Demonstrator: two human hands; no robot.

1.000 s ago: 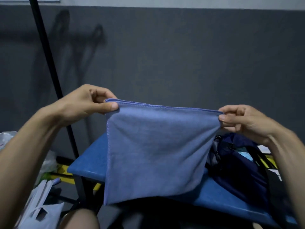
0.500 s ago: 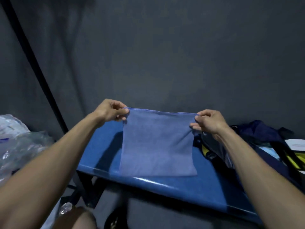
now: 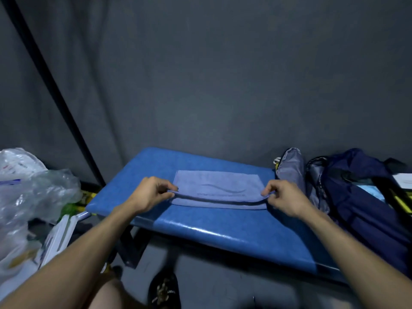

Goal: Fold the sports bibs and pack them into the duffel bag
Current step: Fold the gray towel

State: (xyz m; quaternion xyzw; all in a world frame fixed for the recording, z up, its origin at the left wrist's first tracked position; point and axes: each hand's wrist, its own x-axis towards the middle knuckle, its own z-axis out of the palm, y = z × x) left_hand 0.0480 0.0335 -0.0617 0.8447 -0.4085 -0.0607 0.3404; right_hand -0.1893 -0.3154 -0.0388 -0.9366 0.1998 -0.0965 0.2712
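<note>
A light blue cloth bib (image 3: 217, 186) lies folded in half on the blue padded bench (image 3: 234, 230), a faint wavy logo on its top layer. My left hand (image 3: 153, 192) pinches the left corner of the upper layer at the near edge. My right hand (image 3: 283, 197) pinches the right corner of the same layer. The top layer's near edge is lifted slightly off the lower one. A dark navy duffel bag (image 3: 361, 201) lies open on the right end of the bench, just right of my right hand.
A grey pouch (image 3: 292, 168) leans between the bib and the bag. Clear plastic bags (image 3: 29, 192) pile up on the left beside the bench. A black pole (image 3: 51, 85) slants up the grey wall. A dark shoe (image 3: 165, 288) is on the floor below.
The bib was held up hanging in the air; both hands have lowered it onto the bench and doubled it over, far edge brought toward me. The camera now tilts further down.
</note>
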